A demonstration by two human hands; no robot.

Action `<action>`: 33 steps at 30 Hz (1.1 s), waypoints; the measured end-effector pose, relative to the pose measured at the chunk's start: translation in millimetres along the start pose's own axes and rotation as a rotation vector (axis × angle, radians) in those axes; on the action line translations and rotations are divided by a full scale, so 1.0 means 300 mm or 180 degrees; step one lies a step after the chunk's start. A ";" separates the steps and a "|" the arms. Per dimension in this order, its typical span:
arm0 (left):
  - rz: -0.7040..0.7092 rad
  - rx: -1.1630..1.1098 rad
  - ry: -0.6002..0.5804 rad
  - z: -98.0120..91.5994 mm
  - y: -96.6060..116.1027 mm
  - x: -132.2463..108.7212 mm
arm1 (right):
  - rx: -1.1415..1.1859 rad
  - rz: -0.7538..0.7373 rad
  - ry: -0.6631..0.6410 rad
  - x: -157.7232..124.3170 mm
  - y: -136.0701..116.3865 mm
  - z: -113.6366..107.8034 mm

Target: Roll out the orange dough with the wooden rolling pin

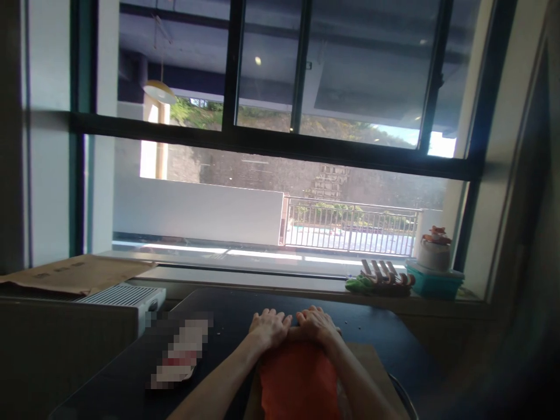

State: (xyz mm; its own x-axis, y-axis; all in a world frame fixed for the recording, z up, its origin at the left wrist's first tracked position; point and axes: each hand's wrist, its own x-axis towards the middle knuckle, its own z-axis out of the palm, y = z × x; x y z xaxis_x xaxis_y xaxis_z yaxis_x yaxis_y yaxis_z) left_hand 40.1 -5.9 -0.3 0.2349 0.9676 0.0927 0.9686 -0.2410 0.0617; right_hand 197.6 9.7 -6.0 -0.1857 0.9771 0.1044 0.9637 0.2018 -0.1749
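My left hand (270, 328) and my right hand (318, 324) lie side by side, palms down, across a light-brown rod that looks like a rolling pin (296, 333). The fingers of both hands stretch forward over it, slightly apart. Most of the pin is hidden beneath the hands. Between my forearms a flat orange sheet (300, 379) of soft-looking material runs from the pin toward me. Under it, to the right, shows a brown board or mat (370, 364).
On the left of the dark table (236, 303) lies a blurred-out flat object (186, 353). A white slatted unit (135, 296) bears brown paper (83, 271). Along the windowsill stand a teal box (431, 279), a white pot (432, 255) and a brown slatted object (385, 277).
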 end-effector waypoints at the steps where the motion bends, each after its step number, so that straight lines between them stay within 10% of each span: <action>1: 0.0010 0.0015 0.0006 0.000 0.003 -0.008 | 0.0006 -0.0007 0.0021 -0.010 0.000 0.002; 10: 0.0405 -0.0003 -0.0087 -0.016 0.018 -0.120 | 0.0111 -0.0363 0.0332 -0.171 0.014 0.022; 23: -0.0056 0.0124 -0.0305 -0.016 0.000 0.047 | -0.0072 0.0034 -0.0100 0.004 0.011 -0.009; 33: 0.0339 0.0043 -0.0324 -0.023 0.008 -0.080 | 0.0000 -0.0254 0.0236 -0.165 0.010 0.025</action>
State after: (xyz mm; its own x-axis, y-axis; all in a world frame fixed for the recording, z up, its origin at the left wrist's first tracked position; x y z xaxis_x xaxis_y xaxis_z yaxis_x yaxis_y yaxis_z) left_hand 36.1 -30.2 4.4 0.3428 0.9394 -0.0032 0.9386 -0.3423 0.0435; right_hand 208.3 -37.5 -19.1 -0.2470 0.9502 0.1902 0.9464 0.2787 -0.1631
